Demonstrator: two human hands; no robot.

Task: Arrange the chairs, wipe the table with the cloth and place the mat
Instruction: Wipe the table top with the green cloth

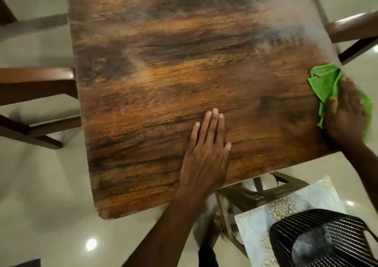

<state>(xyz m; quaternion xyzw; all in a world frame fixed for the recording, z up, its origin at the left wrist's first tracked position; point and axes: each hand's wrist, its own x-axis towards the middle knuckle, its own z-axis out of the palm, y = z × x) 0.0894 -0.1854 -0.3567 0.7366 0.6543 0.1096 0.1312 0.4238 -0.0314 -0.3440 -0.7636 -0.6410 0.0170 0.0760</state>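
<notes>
Left hand (206, 154) flat, fingers straight, on surface (163, 82) at 6 o'clock; right hand (345, 113) presses green cloth (325, 84) at 3 o'clock edge, grip blurred, cannot tell.

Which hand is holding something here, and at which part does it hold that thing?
The right hand holds the green cloth by its near part, bunched under the palm at the table's right edge. The left hand lies flat on the table, holding nothing.

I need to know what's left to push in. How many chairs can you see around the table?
3: one wooden chair at the table's left edge, one wooden chair at its right edge, one black chair at the near side. Others may sit out of view.
</notes>
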